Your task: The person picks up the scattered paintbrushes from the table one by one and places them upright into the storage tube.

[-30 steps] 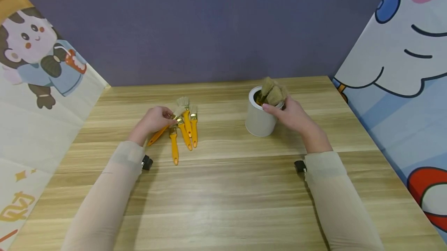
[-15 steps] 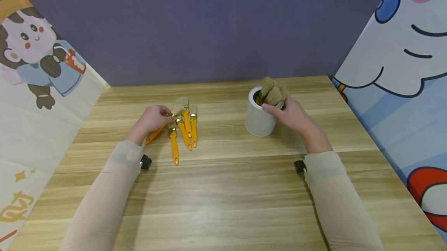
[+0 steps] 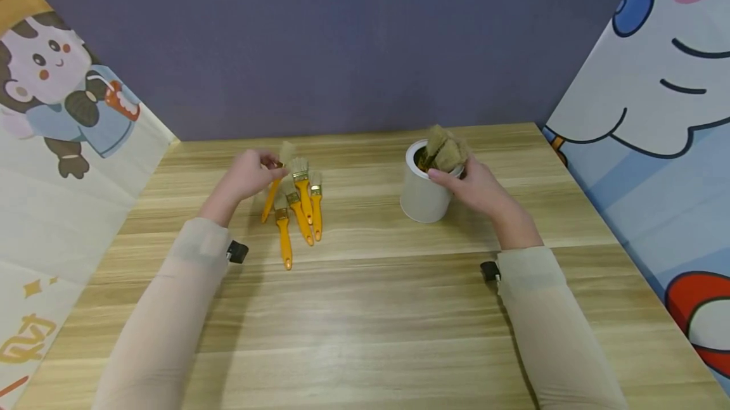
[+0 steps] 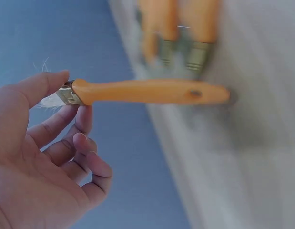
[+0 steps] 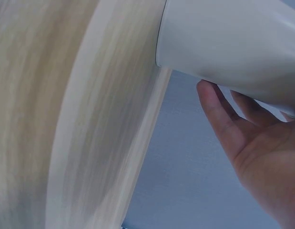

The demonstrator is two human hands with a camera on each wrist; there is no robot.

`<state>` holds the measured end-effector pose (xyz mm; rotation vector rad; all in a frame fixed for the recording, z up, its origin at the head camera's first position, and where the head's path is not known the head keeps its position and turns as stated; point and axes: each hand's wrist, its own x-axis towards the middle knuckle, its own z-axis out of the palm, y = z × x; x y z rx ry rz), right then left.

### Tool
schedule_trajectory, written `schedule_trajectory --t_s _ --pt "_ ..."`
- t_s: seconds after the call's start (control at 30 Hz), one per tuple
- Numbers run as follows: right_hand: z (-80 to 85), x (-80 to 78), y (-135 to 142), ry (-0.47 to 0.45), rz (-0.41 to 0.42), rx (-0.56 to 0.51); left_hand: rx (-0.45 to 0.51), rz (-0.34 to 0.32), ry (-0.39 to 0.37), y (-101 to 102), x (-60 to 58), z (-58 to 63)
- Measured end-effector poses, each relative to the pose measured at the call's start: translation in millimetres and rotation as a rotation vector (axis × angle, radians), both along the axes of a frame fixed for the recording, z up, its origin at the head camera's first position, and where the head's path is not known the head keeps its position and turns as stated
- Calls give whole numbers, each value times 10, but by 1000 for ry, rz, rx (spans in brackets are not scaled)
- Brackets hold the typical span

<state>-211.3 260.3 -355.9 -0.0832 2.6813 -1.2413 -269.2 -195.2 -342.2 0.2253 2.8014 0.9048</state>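
Observation:
In the head view my left hand (image 3: 251, 175) pinches a paintbrush (image 3: 271, 199) with an orange-yellow handle. The left wrist view shows thumb and fingertips on the metal ferrule of that paintbrush (image 4: 152, 91), its handle pointing at the tabletop. Several similar paintbrushes (image 3: 285, 242) lie bunched just right of it, bristles towards the back. On the right, a white can (image 3: 421, 198) stands upright, with paintbrush bristles (image 3: 449, 154) sticking out of its mouth. My right hand (image 3: 479, 188) grips the can near its rim, thumb in front; its fingers touch the can's side in the right wrist view.
The wood-grain table (image 3: 365, 321) ends at a dark purple-grey back wall (image 3: 353, 49). Printed cartoon panels stand along the left side (image 3: 114, 175) and the right side (image 3: 639, 207). A small black device (image 3: 237, 251) sits at the left wrist, another (image 3: 489, 272) at the right.
My left hand has risen slightly and moved towards the back with the pinched paintbrush, whose handle has swung from slanting to steeper. The right hand and can have stayed put.

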Motion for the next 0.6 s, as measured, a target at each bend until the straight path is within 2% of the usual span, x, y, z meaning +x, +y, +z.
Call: schedule_trajectory --t_s 0.27,0.43,0.6 --pt "7 -12 4 -10 -7 3 34 -26 113 338 -13 500" --pt "2 0 1 -5 -7 10 139 -60 151 698 57 804" --pt "-2 7 -8 2 -8 15 270 -109 186 1059 114 982"
